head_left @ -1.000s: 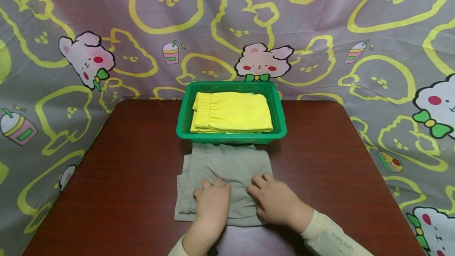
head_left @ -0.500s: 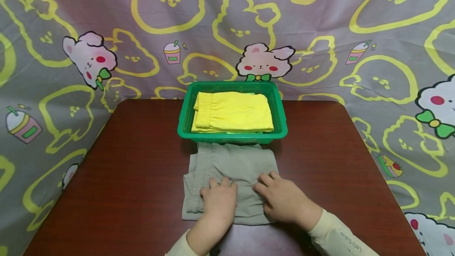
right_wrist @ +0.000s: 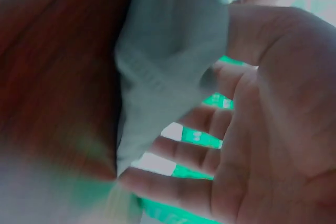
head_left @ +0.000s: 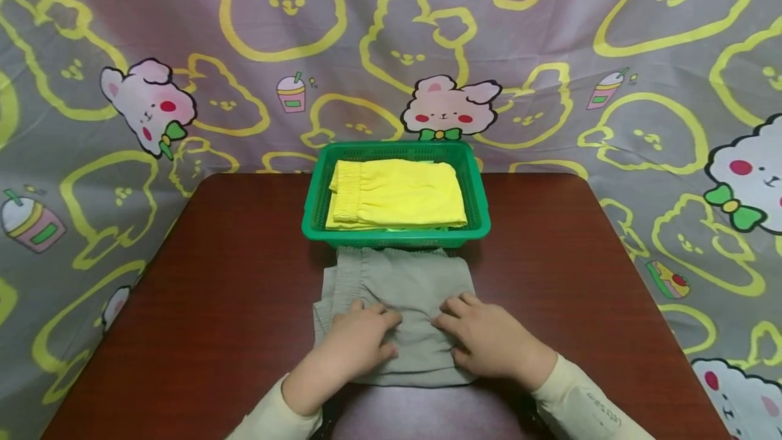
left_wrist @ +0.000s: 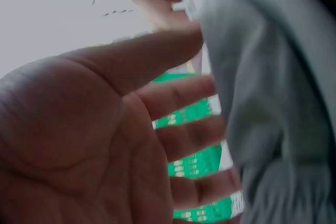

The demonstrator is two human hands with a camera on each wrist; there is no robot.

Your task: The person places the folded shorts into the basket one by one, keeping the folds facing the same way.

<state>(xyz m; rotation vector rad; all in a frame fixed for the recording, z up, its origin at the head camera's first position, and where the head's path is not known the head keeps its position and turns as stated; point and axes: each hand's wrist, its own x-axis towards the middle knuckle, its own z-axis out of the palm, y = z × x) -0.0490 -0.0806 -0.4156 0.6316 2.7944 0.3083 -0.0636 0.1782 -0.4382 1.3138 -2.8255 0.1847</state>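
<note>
A folded pair of grey pants (head_left: pixel 409 290) with a gathered elastic waistband lies on the table, its far edge close against the green basket. My left hand (head_left: pixel 357 338) rests on the near left part, angled toward the right. On the right side of the pants lies my right hand (head_left: pixel 491 341), fingertips touching the fabric. In the left wrist view the fingers (left_wrist: pixel 191 135) are extended, tips at the grey cloth (left_wrist: pixel 278 98). The right wrist view likewise shows straight fingers (right_wrist: pixel 178 153) along the cloth's edge, with the thumb at its surface.
The green plastic basket (head_left: pixel 314 212) stands at the back middle of the brown table (head_left: pixel 244 277). Folded yellow pants (head_left: pixel 403 192) lie inside it over a light green item. A patterned curtain (head_left: pixel 354 32) hangs behind and along both sides of the table.
My left hand has turned, its fingers now pointing more to the right and its forearm swung out to the left. The right hand keeps its place on the pants, which stay folded.
</note>
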